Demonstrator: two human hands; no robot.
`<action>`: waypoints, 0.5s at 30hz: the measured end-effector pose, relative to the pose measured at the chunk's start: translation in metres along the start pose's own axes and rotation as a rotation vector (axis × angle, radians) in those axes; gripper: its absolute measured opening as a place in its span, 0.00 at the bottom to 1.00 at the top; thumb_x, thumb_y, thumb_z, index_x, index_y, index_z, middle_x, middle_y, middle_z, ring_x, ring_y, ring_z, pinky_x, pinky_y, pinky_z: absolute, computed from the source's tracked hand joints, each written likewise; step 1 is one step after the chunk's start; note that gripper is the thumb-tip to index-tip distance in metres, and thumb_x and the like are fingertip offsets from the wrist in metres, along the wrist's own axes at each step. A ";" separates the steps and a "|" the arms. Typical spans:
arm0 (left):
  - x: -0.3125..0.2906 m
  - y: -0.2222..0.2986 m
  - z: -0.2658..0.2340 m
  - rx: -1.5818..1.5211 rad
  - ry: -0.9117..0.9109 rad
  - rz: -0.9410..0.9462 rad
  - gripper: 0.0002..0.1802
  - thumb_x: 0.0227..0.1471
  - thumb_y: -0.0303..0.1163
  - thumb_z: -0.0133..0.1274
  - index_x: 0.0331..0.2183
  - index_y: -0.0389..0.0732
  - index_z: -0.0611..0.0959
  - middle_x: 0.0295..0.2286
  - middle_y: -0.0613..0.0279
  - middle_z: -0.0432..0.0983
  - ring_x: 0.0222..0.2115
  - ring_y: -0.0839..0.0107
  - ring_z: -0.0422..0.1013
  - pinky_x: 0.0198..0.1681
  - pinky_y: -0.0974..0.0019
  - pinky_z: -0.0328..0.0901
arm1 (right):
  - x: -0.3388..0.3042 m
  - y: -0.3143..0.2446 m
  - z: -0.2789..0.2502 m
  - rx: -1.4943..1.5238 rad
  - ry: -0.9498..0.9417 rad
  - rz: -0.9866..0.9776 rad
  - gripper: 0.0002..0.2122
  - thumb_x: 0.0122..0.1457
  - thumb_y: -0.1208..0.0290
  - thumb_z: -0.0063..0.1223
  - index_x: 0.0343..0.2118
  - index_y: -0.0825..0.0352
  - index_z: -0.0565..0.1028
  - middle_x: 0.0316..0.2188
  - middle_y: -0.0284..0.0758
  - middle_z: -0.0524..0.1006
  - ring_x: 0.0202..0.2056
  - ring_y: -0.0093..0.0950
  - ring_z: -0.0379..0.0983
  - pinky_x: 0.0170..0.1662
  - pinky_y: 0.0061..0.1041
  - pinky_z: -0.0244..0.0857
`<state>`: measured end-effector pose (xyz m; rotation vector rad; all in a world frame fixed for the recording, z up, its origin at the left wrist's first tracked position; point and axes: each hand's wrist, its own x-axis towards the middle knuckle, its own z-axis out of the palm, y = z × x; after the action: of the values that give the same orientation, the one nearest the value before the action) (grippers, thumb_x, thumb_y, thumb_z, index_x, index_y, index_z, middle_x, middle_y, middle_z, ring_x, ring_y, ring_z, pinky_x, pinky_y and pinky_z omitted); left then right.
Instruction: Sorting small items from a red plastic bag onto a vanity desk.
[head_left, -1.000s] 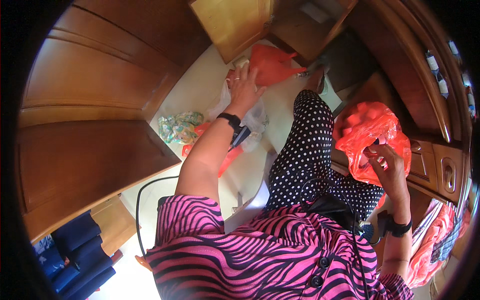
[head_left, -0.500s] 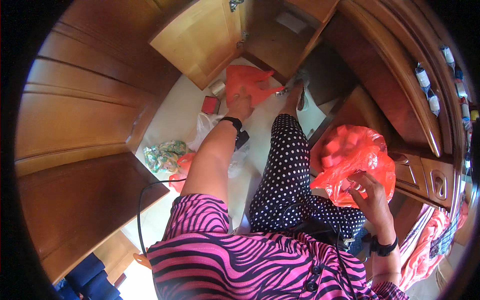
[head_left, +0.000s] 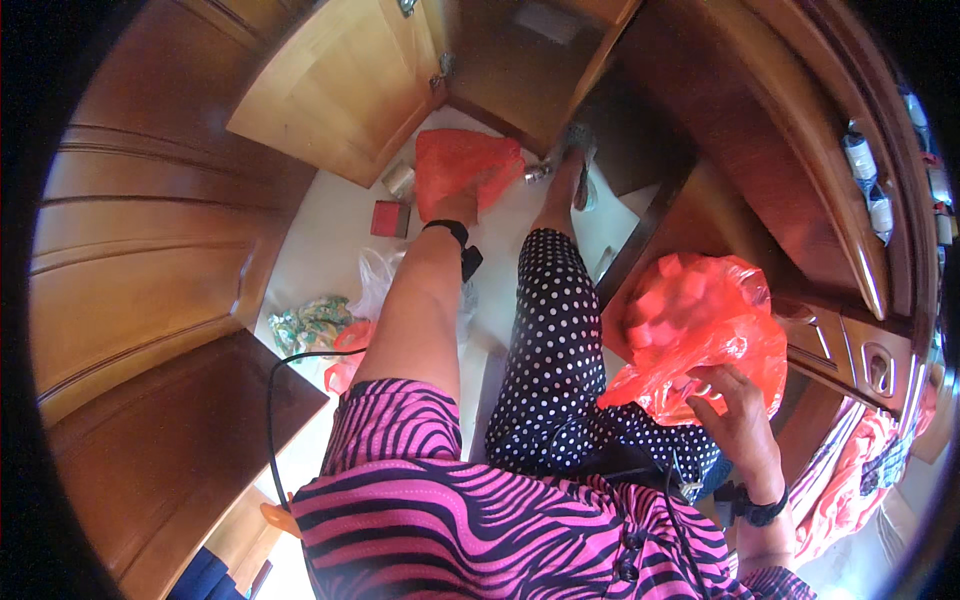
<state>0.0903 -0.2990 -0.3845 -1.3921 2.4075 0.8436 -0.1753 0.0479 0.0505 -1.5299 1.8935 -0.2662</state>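
On the floor ahead lies a red plastic bag (head_left: pixel 470 155). My left hand (head_left: pixel 457 205) reaches into it, and the thin red plastic covers its fingers, so what they do is hidden. At the right a fuller red plastic bag (head_left: pixel 690 300) rests beside my bent leg, with several blocky shapes showing through it. My right hand (head_left: pixel 738 410) pinches the near edge of that fuller bag between thumb and fingers.
Near the left-hand bag are a small red box (head_left: pixel 390 218), a silvery can (head_left: pixel 399 181) and a small metallic item (head_left: pixel 537 172). A patterned cloth (head_left: pixel 308 322) lies left. An open cabinet door (head_left: pixel 335 95) stands ahead. Folded clothes (head_left: pixel 835 490) sit at right.
My left hand has moved from on top of the floor bag, fingers visible, to inside it. My right hand keeps its hold on the other bag. The whole view has shifted slightly.
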 end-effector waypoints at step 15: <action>-0.254 -0.034 0.010 -0.014 0.378 -0.332 0.53 0.45 0.47 0.61 0.64 0.44 0.50 0.60 0.42 0.52 0.60 0.49 0.52 0.58 0.44 0.54 | -0.001 0.003 0.018 0.031 0.051 -0.004 0.15 0.50 0.81 0.57 0.43 0.71 0.76 0.34 0.41 0.76 0.32 0.34 0.73 0.37 0.28 0.67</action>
<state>0.2502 -0.1243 -0.2865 -2.0385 2.3143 0.5541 -0.1668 0.0544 0.0354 -1.5195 1.9171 -0.3379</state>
